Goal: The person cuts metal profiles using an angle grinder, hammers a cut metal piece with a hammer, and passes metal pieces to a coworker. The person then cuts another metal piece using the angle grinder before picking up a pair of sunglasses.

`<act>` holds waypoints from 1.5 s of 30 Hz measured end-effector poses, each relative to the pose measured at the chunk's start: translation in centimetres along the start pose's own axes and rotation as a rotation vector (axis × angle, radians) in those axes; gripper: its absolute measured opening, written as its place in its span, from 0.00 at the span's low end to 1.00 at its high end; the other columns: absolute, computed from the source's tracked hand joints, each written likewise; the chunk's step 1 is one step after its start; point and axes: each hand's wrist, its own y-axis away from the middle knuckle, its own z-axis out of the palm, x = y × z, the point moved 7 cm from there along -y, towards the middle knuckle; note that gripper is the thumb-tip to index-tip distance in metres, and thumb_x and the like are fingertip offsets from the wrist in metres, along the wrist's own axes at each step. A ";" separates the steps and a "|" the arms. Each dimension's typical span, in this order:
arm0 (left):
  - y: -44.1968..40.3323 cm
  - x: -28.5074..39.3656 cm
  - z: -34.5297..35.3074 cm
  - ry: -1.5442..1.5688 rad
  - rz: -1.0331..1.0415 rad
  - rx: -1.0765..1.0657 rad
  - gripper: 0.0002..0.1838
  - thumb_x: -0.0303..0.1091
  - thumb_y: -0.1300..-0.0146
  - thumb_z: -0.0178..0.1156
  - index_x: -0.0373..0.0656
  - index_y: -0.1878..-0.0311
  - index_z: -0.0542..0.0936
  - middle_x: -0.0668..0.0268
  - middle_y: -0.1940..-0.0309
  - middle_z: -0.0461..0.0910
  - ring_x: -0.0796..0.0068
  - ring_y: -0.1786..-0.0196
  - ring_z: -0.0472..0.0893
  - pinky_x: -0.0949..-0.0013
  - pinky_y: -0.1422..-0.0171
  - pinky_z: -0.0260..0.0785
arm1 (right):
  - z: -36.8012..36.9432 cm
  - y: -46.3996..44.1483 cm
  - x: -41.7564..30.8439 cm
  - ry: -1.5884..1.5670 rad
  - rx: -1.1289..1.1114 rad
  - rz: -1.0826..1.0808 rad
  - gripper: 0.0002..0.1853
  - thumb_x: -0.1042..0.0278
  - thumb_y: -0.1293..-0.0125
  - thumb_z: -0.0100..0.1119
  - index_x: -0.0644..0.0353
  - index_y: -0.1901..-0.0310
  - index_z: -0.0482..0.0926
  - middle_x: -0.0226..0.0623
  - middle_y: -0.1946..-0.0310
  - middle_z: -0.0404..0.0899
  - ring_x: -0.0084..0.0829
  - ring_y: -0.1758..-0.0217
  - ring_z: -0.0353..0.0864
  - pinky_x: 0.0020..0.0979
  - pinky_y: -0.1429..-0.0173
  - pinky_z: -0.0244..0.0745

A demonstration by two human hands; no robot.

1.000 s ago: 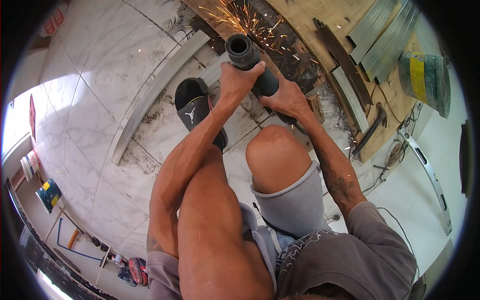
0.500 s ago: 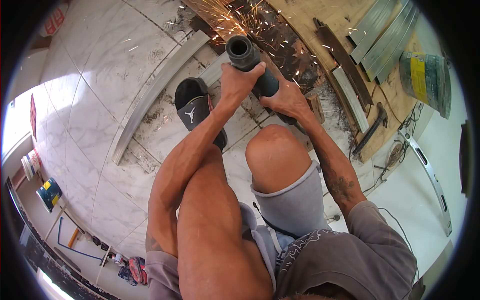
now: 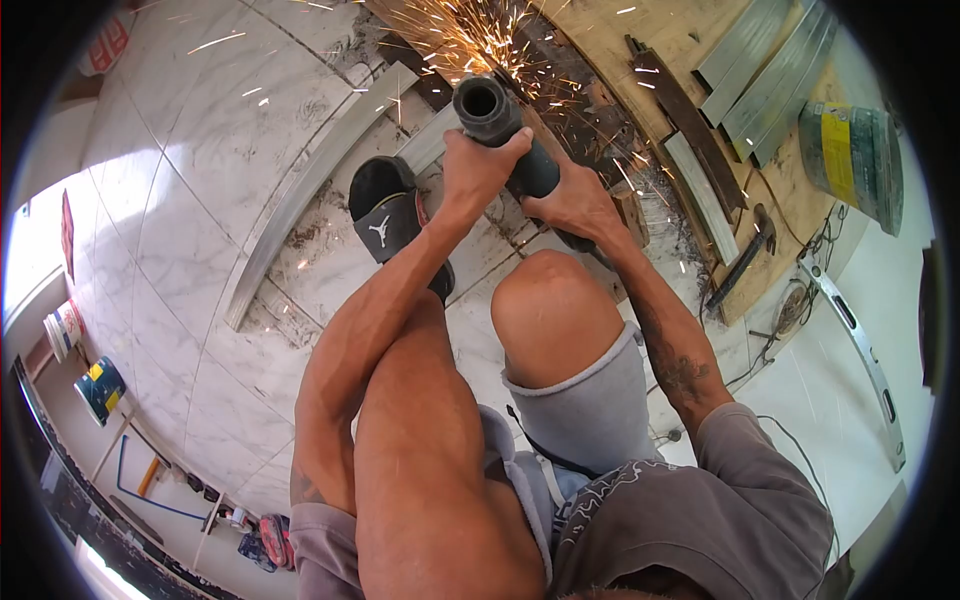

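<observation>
With both hands I grip a dark green angle grinder (image 3: 534,168), whose round, hollow end faces up toward me. My left hand (image 3: 476,168) is closed round its upper part, just below that end. Lower down on the other side, my right hand (image 3: 574,200) wraps round the body. Bright sparks (image 3: 490,35) spray from beyond the tool over a brown, dusty strip of metal or wood. The disc and the exact contact point are hidden behind the tool.
A long pale metal profile (image 3: 310,195) lies on the tiles beside my sandalled foot (image 3: 385,220). To the right are a wooden board (image 3: 680,40) with metal strips (image 3: 770,90), a hammer (image 3: 745,255), a bucket (image 3: 850,165), a spirit level (image 3: 858,350) and loose cables.
The spray of sparks has grown denser and brighter and spreads wider. My hands and the angle grinder have hardly moved.
</observation>
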 end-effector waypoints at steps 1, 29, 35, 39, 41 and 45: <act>0.0 0.0 0.0 -0.002 -0.005 0.001 0.47 0.52 0.50 0.80 0.16 0.48 0.67 0.40 0.56 0.84 0.54 0.53 0.88 0.61 0.48 0.80 | 0.0 0.1 0.1 -0.031 0.010 0.003 0.35 0.55 0.58 0.70 0.67 0.46 0.79 0.52 0.63 0.87 0.48 0.59 0.89 0.42 0.49 0.83; -3.5 0.1 -5.4 -1.122 0.435 -0.221 0.14 0.31 0.45 0.68 0.38 0.56 0.80 0.50 0.57 0.84 0.46 0.54 0.85 0.49 0.51 0.79 | -2.5 0.8 -4.1 0.036 0.062 -0.028 0.39 0.49 0.56 0.69 0.73 0.46 0.78 0.61 0.56 0.85 0.55 0.50 0.86 0.44 0.42 0.80; -4.2 0.5 -6.4 -1.089 0.377 -0.277 0.11 0.36 0.47 0.68 0.39 0.63 0.84 0.50 0.62 0.85 0.46 0.56 0.85 0.49 0.53 0.78 | -1.5 -0.1 -4.1 0.042 0.050 -0.047 0.39 0.49 0.57 0.69 0.72 0.46 0.78 0.60 0.54 0.85 0.54 0.48 0.86 0.44 0.41 0.79; -4.8 0.1 -6.6 -1.070 0.338 -0.304 0.12 0.36 0.47 0.69 0.41 0.61 0.85 0.49 0.65 0.85 0.45 0.57 0.85 0.48 0.53 0.78 | -1.6 0.2 -4.5 0.061 0.053 -0.012 0.40 0.49 0.57 0.69 0.73 0.45 0.77 0.61 0.54 0.85 0.55 0.47 0.86 0.44 0.40 0.79; -4.9 0.3 -6.7 -1.061 0.340 -0.292 0.13 0.37 0.47 0.70 0.41 0.61 0.85 0.49 0.65 0.85 0.44 0.57 0.85 0.48 0.53 0.77 | -1.5 0.1 -4.5 0.067 0.051 -0.004 0.40 0.49 0.57 0.69 0.73 0.45 0.77 0.61 0.54 0.85 0.55 0.47 0.86 0.44 0.40 0.79; -5.0 0.5 -7.6 -0.814 0.421 -0.233 0.19 0.44 0.46 0.72 0.33 0.68 0.84 0.45 0.72 0.83 0.43 0.63 0.84 0.48 0.56 0.74 | -1.5 -0.3 -4.6 0.065 0.053 -0.003 0.40 0.49 0.57 0.69 0.72 0.45 0.78 0.60 0.53 0.85 0.54 0.47 0.86 0.43 0.39 0.79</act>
